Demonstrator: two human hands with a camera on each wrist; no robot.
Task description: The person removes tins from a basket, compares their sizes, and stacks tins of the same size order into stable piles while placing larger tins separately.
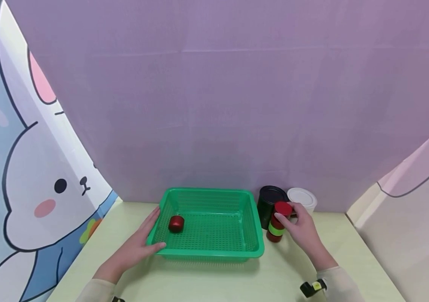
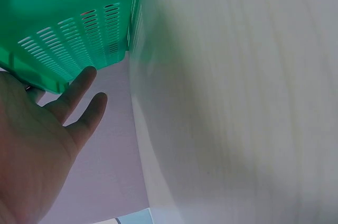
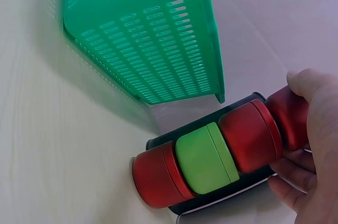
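A green plastic basket with slotted walls stands on the table, and one small red tin lies inside at its left. My left hand rests against the basket's left side, fingers extended and thumb over the front rim. To the right of the basket rises an upright stack of small tins. From the bottom it has a red tin, a green tin, another red tin and a red top tin. My right hand pinches that top tin between thumb and fingers.
Behind the stack stand a black canister and a white-lidded canister, close to the back wall. Pale wood-grain table lies in front of the basket. Printed fabric with a cartoon rabbit hangs at the left.
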